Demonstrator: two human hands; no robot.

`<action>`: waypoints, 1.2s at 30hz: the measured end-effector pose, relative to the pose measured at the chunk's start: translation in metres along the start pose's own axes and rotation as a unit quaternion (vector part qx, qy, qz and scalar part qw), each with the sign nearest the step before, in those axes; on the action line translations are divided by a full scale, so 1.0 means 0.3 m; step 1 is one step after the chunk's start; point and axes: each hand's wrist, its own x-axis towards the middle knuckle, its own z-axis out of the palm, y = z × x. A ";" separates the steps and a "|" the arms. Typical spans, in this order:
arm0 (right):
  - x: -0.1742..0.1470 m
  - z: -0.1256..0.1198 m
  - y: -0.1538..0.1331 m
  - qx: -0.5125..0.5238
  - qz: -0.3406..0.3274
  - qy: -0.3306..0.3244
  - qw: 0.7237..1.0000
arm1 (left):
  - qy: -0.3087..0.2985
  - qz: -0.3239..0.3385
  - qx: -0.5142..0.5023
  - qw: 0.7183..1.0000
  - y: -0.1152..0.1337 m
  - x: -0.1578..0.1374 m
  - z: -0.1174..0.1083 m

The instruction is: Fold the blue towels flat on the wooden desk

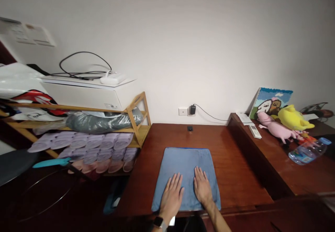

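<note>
A blue square cloth [187, 162] lies spread flat on the reddish-brown wooden desk [235, 162], close to its front edge. My left hand [172, 193] rests palm down on the lower left part of the cloth, fingers stretched out, with a watch on its wrist. On the lower right part, my right hand [202, 187] also lies flat with its fingers extended. Neither hand grips anything. Bare cloth shows between the two hands.
Left of the desk stands a wooden rack [142, 120] with lilac slippers [95, 141] and a white box [83, 92] on top. On the right surface are a remote [254, 132], a pink plush toy [277, 129], a yellow plush toy [294, 118] and a plastic bottle [307, 152].
</note>
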 end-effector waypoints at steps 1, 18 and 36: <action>0.001 -0.006 0.001 0.002 0.000 0.001 1.000 | -0.003 -0.028 0.007 1.000 -0.045 -0.032 -0.003; 0.298 -0.106 0.105 -0.009 0.026 0.068 0.997 | 0.020 0.051 -0.032 0.998 -0.038 0.369 -0.108; 0.364 -0.083 0.136 -0.059 0.070 -0.016 0.996 | 0.026 -0.166 -0.080 0.983 -0.469 0.301 0.117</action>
